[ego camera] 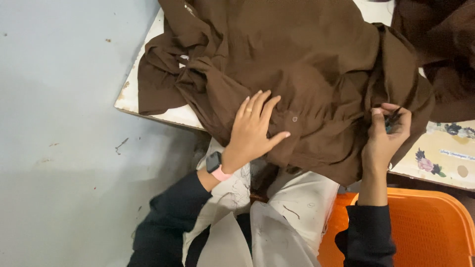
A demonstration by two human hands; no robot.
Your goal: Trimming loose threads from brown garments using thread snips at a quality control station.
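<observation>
A small dark tool [392, 120], likely thread snips, is being pinched in the right hand [385, 138]. The brown shirt [307, 59] is being pressed flat by the open left hand [252, 129]. Fabric is best being kept taut near the blades.

even soft daylight, faint shadows, no glare, slight motion blur, mild softness.

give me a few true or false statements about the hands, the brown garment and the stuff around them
1. The left hand lies flat on the brown garment. True.
2. The right hand is empty. False: it pinches a small dark tool at the garment's edge.
3. A watch with a pink strap is on the left wrist. True.
4. The basket at lower right is blue. False: it is orange.
5. The garment lies on the floor. False: it lies on a white table.
</observation>
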